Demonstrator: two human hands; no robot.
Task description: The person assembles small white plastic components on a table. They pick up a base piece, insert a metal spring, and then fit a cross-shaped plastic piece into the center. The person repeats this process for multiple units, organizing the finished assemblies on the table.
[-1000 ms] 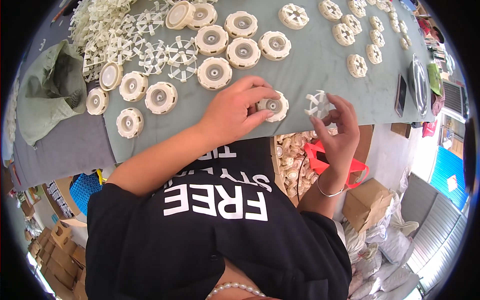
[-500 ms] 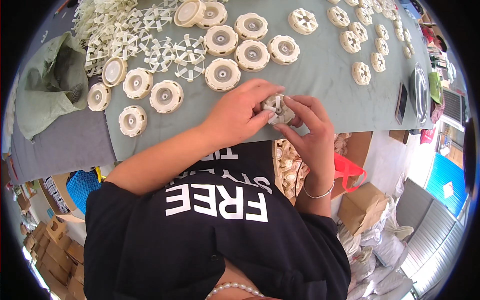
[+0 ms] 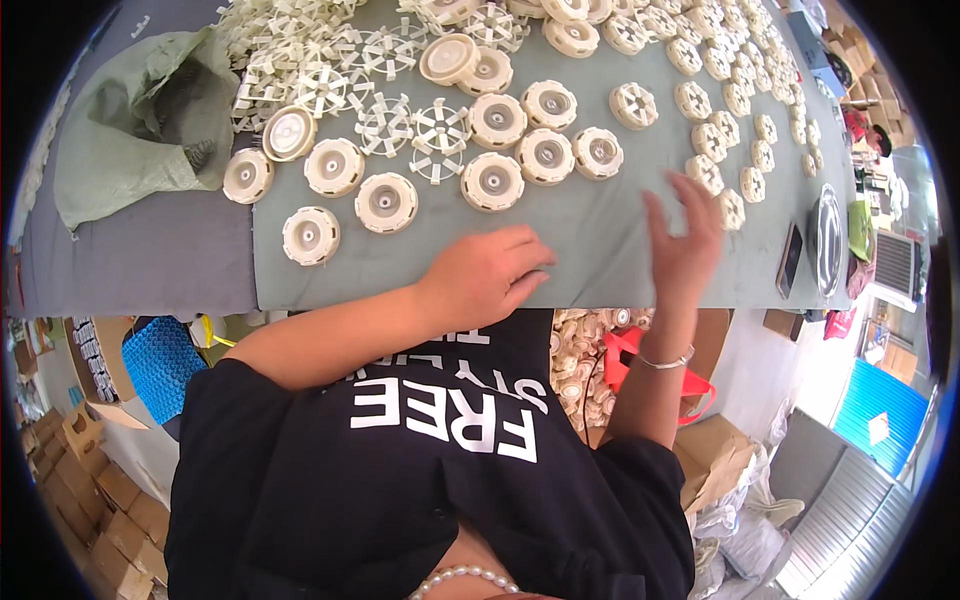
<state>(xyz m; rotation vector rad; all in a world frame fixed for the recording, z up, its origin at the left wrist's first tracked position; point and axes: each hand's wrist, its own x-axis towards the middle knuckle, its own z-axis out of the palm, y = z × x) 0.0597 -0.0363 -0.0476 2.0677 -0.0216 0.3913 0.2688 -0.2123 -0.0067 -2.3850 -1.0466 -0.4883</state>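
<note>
My right hand (image 3: 687,240), slightly blurred, is raised over the table with thumb and fingers apart and nothing between them. Just beyond its fingertips lies a round cream plastic part with spokes (image 3: 706,174), among similar spoked parts (image 3: 732,209). My left hand (image 3: 490,268) is near the table's front edge, its fingers loosely bent and the thumb apart, holding nothing. Past it sits a group of thick cream plastic discs with recessed centres (image 3: 492,181). Further left is another such disc (image 3: 386,203), close to loose white spoked pieces (image 3: 438,138).
A pile of white spoked pieces (image 3: 290,60) covers the far left, beside a green sack (image 3: 130,150). On the right lie a phone (image 3: 790,258) and a round metal tray (image 3: 826,240). Below the table edge stands a box of cream parts (image 3: 715,350) with a red strap (image 3: 622,350).
The round spoked part that both hands held now lies on the table among the others at right. My right hand has released it, and the hands have separated. The view has shifted.
</note>
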